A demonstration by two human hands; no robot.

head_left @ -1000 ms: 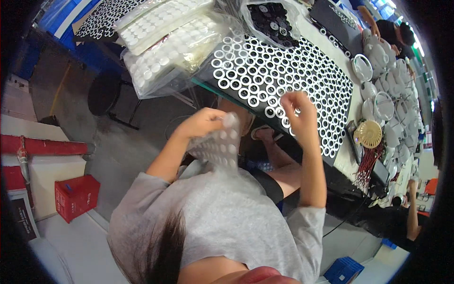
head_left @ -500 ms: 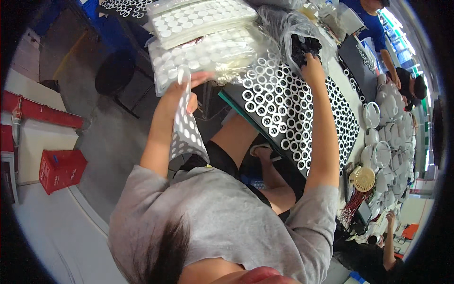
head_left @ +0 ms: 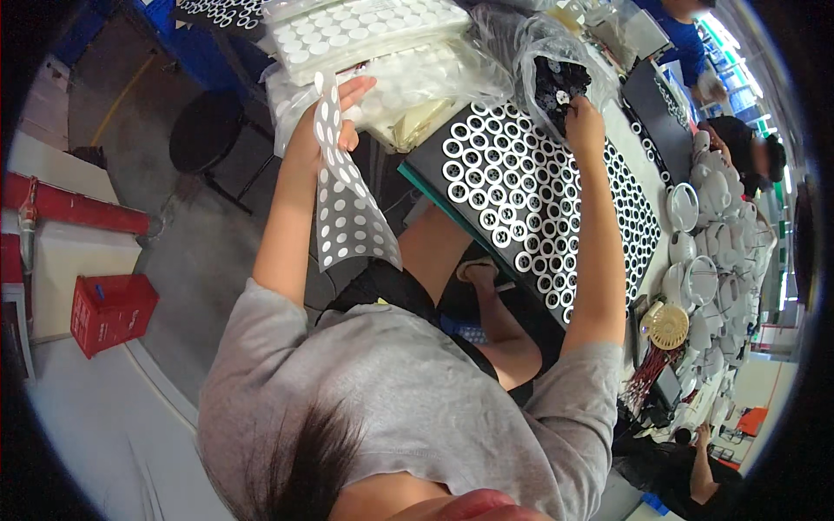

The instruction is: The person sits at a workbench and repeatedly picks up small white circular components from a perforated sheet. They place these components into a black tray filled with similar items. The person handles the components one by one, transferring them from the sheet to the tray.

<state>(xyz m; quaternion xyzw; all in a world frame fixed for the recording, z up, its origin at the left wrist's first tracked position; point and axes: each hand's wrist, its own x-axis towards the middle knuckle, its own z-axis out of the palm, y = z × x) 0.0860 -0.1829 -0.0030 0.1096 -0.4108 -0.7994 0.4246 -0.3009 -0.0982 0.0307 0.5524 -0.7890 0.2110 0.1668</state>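
My left hand (head_left: 332, 117) is raised and grips the top of a grey sheet dotted with white round stickers (head_left: 347, 204), which hangs down over my lap. My right hand (head_left: 584, 111) reaches far forward into a clear plastic bag (head_left: 543, 65) of small black parts. Whether its fingers hold a part I cannot tell. Under my right arm lies a black tray (head_left: 556, 204) covered with rows of white rings.
Stacks of bagged white sticker sheets (head_left: 365, 35) lie beyond my left hand. White cup-like parts (head_left: 704, 269) and a round tan piece (head_left: 667, 326) sit at the right. A black stool (head_left: 204, 130) and red crate (head_left: 111, 311) stand on the floor at left. Other people work at far right.
Both arms have stretched further forward. My left hand lifted the sticker sheet higher toward the bagged stacks, and my right hand went from the ring tray into the plastic bag.
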